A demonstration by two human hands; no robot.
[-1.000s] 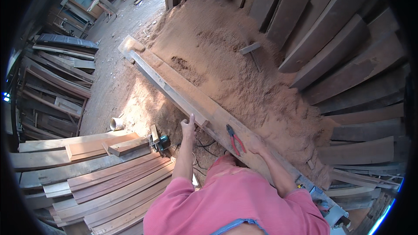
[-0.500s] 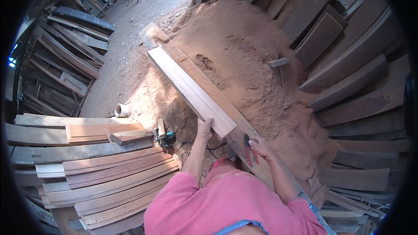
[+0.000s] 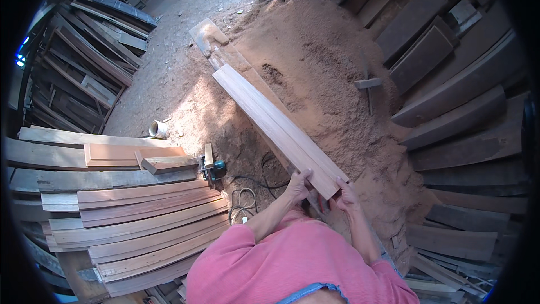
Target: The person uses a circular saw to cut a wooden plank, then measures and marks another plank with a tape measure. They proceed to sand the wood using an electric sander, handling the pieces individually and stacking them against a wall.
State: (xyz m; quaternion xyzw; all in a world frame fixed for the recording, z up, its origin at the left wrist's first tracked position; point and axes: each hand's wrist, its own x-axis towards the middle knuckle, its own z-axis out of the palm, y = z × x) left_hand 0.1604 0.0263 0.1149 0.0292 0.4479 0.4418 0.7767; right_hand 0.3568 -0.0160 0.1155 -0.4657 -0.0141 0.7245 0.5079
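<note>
Pale wood, lightly grained, fills the middle of the view: a long plank (image 3: pixel 281 129) lies slantwise along the narrow table (image 3: pixel 241 66), its near end close to the person's body. Half a second ago only the left hand had the plank, while the right hand was on a pair of red-handled pliers; now both hands are at the near end. The plank has also come closer to the body, leaving more of the table's far end uncovered. As I judge it, the work has passed from steadying the plank with one hand to controlling it with two.

The left hand (image 3: pixel 298 186) grips the plank's left edge near the corner, thumb up by the top face and the other fingers apparently tucked below. The right hand (image 3: pixel 347 197) is closed on the opposite corner, fingertips over the edge. Both forearms reach forward from the pink shirt (image 3: pixel 298 253), and the hands stand apart with the plank's end between them. A sliver of red (image 3: pixel 322 200) shows below that end, probably the pliers; whether the right hand also holds them, I cannot tell. Sawdust (image 3: pixel 320 79) is heaped beyond the table.
</note>
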